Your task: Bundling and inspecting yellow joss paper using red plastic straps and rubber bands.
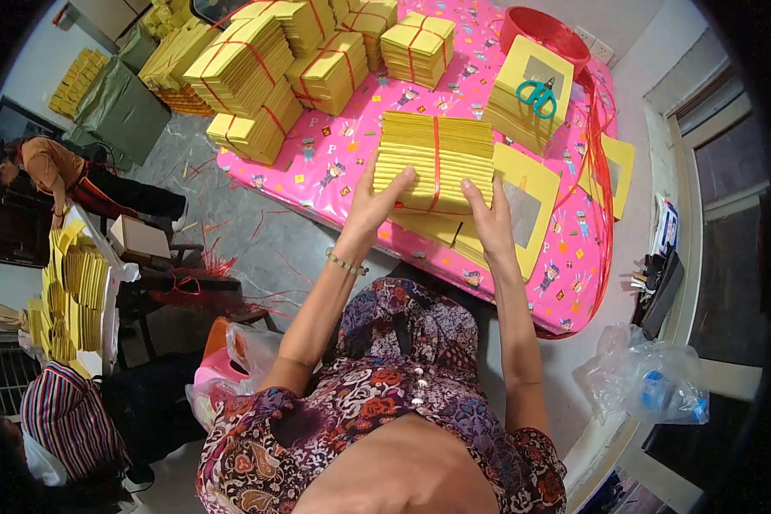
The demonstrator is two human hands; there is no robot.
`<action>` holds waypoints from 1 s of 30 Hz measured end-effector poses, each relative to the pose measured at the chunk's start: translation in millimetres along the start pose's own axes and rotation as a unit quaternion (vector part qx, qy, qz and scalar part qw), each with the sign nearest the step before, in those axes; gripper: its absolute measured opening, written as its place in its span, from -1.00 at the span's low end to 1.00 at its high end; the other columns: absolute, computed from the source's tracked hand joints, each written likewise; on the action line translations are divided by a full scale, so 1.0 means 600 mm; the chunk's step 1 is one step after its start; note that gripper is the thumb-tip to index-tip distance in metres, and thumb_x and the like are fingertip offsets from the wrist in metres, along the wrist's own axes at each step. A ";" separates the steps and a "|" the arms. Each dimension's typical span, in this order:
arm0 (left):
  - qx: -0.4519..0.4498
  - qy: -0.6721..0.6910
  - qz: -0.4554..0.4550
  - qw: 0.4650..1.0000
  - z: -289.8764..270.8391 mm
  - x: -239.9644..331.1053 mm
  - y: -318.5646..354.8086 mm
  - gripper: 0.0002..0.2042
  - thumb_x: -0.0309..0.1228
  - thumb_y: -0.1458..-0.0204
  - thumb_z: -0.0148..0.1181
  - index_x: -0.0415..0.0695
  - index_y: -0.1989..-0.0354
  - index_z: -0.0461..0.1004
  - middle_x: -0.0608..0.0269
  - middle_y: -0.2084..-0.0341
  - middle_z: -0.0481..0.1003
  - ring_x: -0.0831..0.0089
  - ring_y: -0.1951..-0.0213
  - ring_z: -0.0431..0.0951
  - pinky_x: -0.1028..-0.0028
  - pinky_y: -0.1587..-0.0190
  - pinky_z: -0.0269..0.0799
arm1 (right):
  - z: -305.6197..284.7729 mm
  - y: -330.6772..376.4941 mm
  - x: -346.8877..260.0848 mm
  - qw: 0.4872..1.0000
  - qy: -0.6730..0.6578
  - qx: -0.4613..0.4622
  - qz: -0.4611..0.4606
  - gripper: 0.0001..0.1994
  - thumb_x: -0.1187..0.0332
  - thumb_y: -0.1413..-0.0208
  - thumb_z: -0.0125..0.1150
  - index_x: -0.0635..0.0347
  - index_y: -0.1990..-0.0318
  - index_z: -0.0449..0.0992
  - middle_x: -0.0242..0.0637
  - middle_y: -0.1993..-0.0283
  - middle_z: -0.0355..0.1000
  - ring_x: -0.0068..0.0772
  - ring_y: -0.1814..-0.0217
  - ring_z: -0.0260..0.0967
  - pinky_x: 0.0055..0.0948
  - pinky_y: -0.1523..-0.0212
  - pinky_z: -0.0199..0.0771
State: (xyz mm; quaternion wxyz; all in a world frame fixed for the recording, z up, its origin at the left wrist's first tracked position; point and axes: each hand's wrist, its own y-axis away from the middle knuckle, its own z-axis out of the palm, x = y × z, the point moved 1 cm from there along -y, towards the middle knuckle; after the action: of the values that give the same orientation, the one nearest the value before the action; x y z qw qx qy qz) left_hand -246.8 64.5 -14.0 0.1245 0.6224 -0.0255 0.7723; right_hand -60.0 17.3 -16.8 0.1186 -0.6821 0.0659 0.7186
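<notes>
Between my hands is a bundle of yellow folded paper pieces (415,171), with a red strap running across its middle. My left hand (377,199) grips its left side, thumb on the top face. On the opposite side my right hand (491,214) is closed round the right edge, thumb also on top. The fingers beneath the bundle are hidden. Flat yellow paper pieces (522,193) with grey windows lie partly under it on the pink patterned tablecloth (377,244). Teal-handled scissors (537,98) rest on a stack of yellow paper (510,120) beyond my right hand.
Several strapped yellow bundles (244,64) are piled at the far left of the table. A red strap roll (544,34) sits at the back right, with loose red straps (604,206) trailing forward. One person (56,167) bends over a paper-laden table; another in a striped top (73,420) is nearby.
</notes>
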 end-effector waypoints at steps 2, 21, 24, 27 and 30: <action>-0.018 -0.012 0.030 0.999 -0.003 0.010 -0.001 -0.22 -0.36 -0.06 0.28 -0.20 -0.38 -0.08 0.08 -0.16 0.30 0.39 -0.08 0.41 0.45 -0.16 0.30 | 0.006 0.004 -0.021 0.998 0.017 0.002 -0.066 -0.48 0.30 -0.17 0.18 0.32 -0.22 0.20 -0.15 -0.12 0.33 -0.38 -0.16 0.26 -0.39 -0.20 0.20; -0.103 0.223 -0.060 0.967 -0.071 -0.034 -0.049 -0.26 -0.01 -0.09 0.14 -0.19 -0.34 0.04 0.12 -0.23 0.22 0.33 -0.26 0.20 0.34 -0.30 0.02 | -0.007 0.000 0.000 0.996 -0.081 -0.011 -0.017 -0.33 0.16 -0.07 0.24 0.35 -0.24 0.13 -0.08 -0.22 0.18 -0.27 -0.28 0.12 -0.29 -0.27 0.09; -0.092 0.067 -0.055 0.992 -0.053 -0.016 -0.035 -0.22 -0.05 -0.05 0.21 -0.18 -0.35 0.02 0.12 -0.21 0.25 0.33 -0.25 0.21 0.38 -0.28 0.02 | 0.000 0.008 -0.008 0.998 0.019 -0.020 -0.052 -0.32 0.21 -0.07 0.24 0.35 -0.26 0.09 -0.07 -0.23 0.17 -0.26 -0.28 0.11 -0.29 -0.28 0.08; -0.099 0.043 -0.020 0.994 -0.055 0.008 -0.025 -0.14 -0.16 0.02 0.32 -0.18 -0.38 -0.05 0.12 -0.23 0.22 0.35 -0.25 0.21 0.38 -0.29 0.04 | 0.006 0.014 -0.038 0.988 0.041 -0.046 -0.140 -0.31 0.29 -0.04 0.26 0.33 -0.27 0.07 -0.07 -0.23 0.16 -0.24 -0.28 0.12 -0.29 -0.29 0.07; -0.110 0.021 0.022 0.993 -0.055 0.027 -0.017 -0.07 -0.29 0.03 0.36 -0.16 -0.41 -0.18 0.12 -0.26 0.17 0.36 -0.27 0.17 0.36 -0.30 0.06 | 0.008 0.010 -0.063 0.983 0.020 -0.060 -0.175 -0.29 0.39 -0.01 0.28 0.32 -0.28 0.04 -0.06 -0.23 0.15 -0.23 -0.28 0.13 -0.29 -0.29 0.08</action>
State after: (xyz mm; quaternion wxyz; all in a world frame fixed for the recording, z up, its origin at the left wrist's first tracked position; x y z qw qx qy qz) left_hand -279.3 83.6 -7.1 0.1759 0.5876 -0.1215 0.7804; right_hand -64.8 10.0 20.6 0.1999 -0.7032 -0.0955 0.6756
